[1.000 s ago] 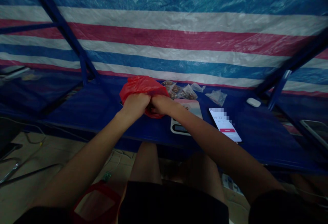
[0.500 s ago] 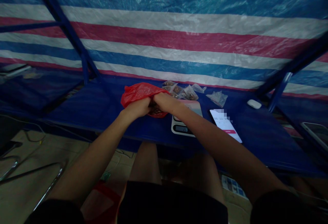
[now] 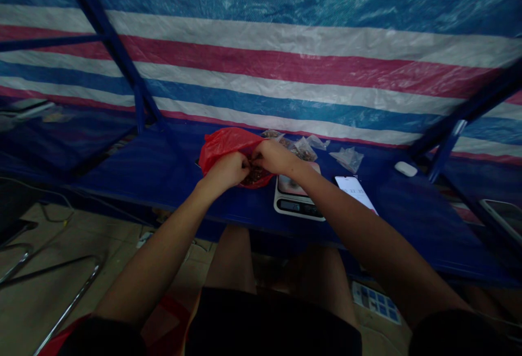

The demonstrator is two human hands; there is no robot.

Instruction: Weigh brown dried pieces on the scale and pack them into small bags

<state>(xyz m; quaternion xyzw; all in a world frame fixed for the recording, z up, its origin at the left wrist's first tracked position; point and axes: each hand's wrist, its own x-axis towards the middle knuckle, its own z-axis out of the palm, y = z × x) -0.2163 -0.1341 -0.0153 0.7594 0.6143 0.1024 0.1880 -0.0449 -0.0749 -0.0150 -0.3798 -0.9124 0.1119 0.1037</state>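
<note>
- My left hand (image 3: 225, 172) is closed on the near edge of the bag's mouth, gripping a fold of plastic.
- My right hand (image 3: 274, 157) is narrowly pinched, its fingertips (image 3: 256, 160) at the mouth, almost meeting the left hand.
- The red plastic bag (image 3: 228, 147) sits on the blue table top (image 3: 163, 182) between and just beyond both hands, with its upper part rising behind the left hand.
- Dark brown pieces (image 3: 255, 175) show in the opening, right under my fingers; they are too small to identify.
- Just beyond the right hand lies a cluster of small clear plastic bags (image 3: 304, 149) holding brown pieces.
- Farther right of them lies another clear bag (image 3: 346, 158).
- Under my right forearm sits a digital scale (image 3: 297, 206), with a printed flat item (image 3: 290, 185) on top; I cannot tell what that item is.
- My right forearm blocks the lower part of a smartphone (image 3: 354, 189), to the right of the scale.
- Well right of my hands are a white earbud case (image 3: 405, 169) and, at the edge of view, a second phone (image 3: 501, 216).
- A striped tarpaulin (image 3: 285, 73) hangs beyond the table, crossed by a blue metal frame (image 3: 110, 41).
</note>
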